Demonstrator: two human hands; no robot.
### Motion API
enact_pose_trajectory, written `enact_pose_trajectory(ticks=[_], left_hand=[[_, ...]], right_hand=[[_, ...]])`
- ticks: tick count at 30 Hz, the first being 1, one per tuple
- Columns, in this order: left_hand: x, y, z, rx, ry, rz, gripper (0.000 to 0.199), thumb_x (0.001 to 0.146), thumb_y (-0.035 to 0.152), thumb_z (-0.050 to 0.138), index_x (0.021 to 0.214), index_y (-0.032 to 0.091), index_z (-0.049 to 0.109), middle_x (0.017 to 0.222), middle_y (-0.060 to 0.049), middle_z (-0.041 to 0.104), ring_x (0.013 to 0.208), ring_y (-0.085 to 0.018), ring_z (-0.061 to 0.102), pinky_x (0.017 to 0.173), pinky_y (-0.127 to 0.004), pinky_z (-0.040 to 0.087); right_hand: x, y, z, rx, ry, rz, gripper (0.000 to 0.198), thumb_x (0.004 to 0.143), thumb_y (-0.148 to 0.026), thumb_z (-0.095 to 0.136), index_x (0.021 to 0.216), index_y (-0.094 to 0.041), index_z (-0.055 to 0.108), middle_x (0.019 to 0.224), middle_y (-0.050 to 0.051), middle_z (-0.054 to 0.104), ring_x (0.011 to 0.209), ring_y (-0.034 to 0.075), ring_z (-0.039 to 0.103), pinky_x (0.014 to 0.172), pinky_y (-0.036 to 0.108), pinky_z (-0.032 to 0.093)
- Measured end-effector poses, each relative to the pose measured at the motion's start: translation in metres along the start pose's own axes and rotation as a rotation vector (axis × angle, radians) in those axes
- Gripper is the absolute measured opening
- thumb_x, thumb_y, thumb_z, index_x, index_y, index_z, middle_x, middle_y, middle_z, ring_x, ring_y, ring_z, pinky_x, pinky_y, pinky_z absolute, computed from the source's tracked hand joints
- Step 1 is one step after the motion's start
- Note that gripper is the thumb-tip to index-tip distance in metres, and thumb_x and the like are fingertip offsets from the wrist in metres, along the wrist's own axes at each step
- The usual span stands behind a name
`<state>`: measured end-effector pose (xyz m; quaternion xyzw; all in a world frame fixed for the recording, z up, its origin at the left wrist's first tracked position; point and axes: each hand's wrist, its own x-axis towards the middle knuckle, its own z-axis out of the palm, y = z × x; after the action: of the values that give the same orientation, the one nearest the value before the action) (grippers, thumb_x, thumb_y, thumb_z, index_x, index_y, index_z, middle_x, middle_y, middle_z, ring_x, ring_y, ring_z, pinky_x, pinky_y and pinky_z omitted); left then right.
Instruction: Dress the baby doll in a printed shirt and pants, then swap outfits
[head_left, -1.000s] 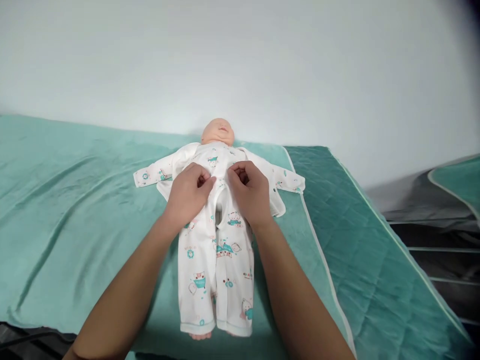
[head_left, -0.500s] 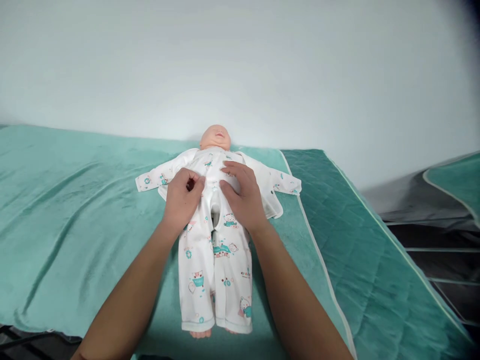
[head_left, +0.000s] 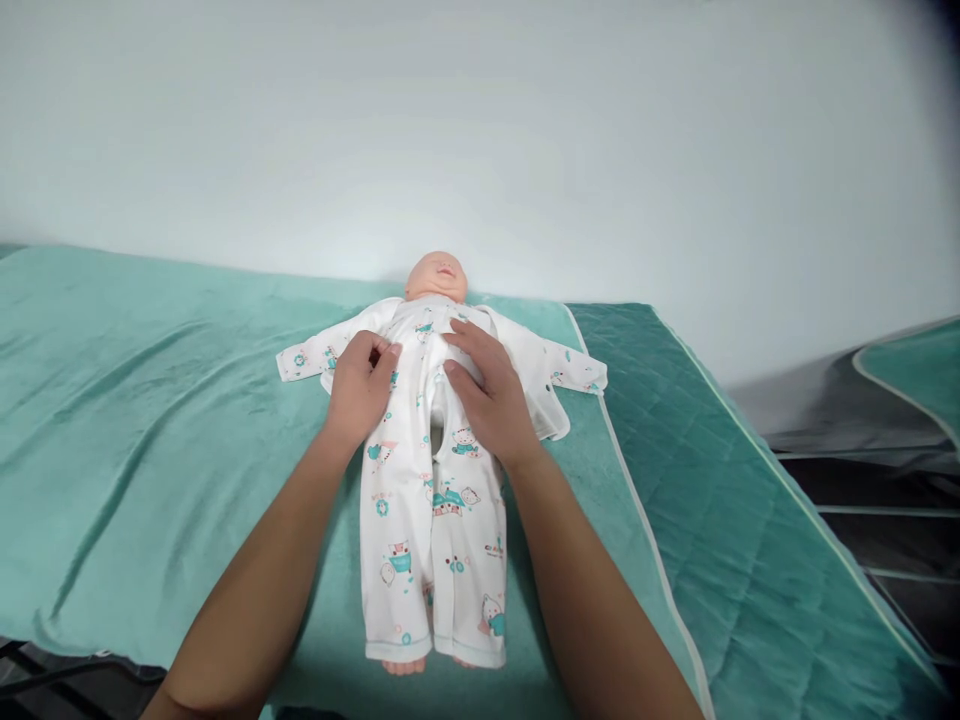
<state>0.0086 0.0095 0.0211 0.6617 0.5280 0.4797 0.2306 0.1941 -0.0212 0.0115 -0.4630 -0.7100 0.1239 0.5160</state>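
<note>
A baby doll (head_left: 436,277) lies on its back, head toward the wall, with its bare toes showing at the near end. It wears white printed trousers (head_left: 397,590) with an open crotch. A white long-sleeved shirt (head_left: 574,367) is spread open to both sides of its body. My left hand (head_left: 361,385) is closed at the left of the trousers' waist, thumb and forefinger pinched on the cloth. On the right side of the waist rests my right hand (head_left: 491,390), its thumb and fingers apart. The cloth beneath that palm is hidden.
A light green blanket (head_left: 150,450) with some creases covers the bed under the doll. To the right lies a darker quilted mat (head_left: 720,500). The white wall (head_left: 480,130) stands behind. Metal bars (head_left: 885,510) and another green cover (head_left: 919,370) show at the right.
My left hand has shifted slightly left and up from the middle of the waist, drawing the trousers' cloth outward. My right hand stays nearly where it was. The view has moved slightly.
</note>
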Motion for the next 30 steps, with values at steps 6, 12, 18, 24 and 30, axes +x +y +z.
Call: enact_pose_trajectory(ticks=[6,12,18,24,30], left_hand=[[0.002,-0.008,-0.004,0.029,0.096,-0.027,0.017,0.092,0.03,0.056,0.078,0.021,0.05,0.076,0.002,0.056,0.075,-0.015,0.052,0.074,-0.029,0.04],[0.009,-0.019,-0.008,-0.03,-0.028,-0.185,0.018,0.091,0.033,0.054,0.078,0.021,0.053,0.074,0.001,0.059,0.072,-0.015,0.053,0.069,-0.029,0.04],[-0.002,-0.036,-0.009,0.207,-0.13,-0.093,0.015,0.094,0.026,0.047,0.09,0.021,0.061,0.088,-0.004,0.069,0.082,-0.021,0.06,0.076,-0.034,0.045],[-0.045,-0.047,-0.021,0.571,-0.336,0.248,0.025,0.09,0.026,0.055,0.11,0.018,0.069,0.126,-0.015,0.065,0.115,-0.034,0.057,0.097,-0.047,0.047],[-0.069,-0.049,-0.03,0.525,-0.443,0.466,0.032,0.087,0.026,0.06,0.116,0.021,0.072,0.126,-0.01,0.068,0.128,-0.03,0.054,0.116,-0.047,0.039]], right_hand=[[-0.001,0.0,-0.001,0.026,-0.02,0.016,0.032,0.098,-0.026,0.053,0.129,-0.031,0.061,0.147,0.003,0.056,0.143,0.021,0.043,0.121,0.053,0.034],[0.0,0.003,-0.005,0.108,0.007,0.087,0.031,0.097,-0.028,0.056,0.126,-0.024,0.064,0.146,0.007,0.057,0.141,0.022,0.045,0.121,0.046,0.033],[-0.007,0.037,-0.008,0.047,0.232,0.319,0.032,0.094,-0.024,0.047,0.121,-0.023,0.064,0.127,0.007,0.067,0.12,0.021,0.06,0.109,0.044,0.044],[-0.062,0.037,-0.009,-0.179,-0.021,0.267,0.034,0.093,-0.02,0.047,0.123,-0.016,0.062,0.126,0.015,0.066,0.118,0.028,0.058,0.104,0.049,0.046],[-0.113,-0.002,-0.019,-0.534,-0.209,-0.015,0.04,0.095,-0.014,0.046,0.133,-0.015,0.061,0.133,0.017,0.062,0.131,0.03,0.05,0.113,0.05,0.04]])
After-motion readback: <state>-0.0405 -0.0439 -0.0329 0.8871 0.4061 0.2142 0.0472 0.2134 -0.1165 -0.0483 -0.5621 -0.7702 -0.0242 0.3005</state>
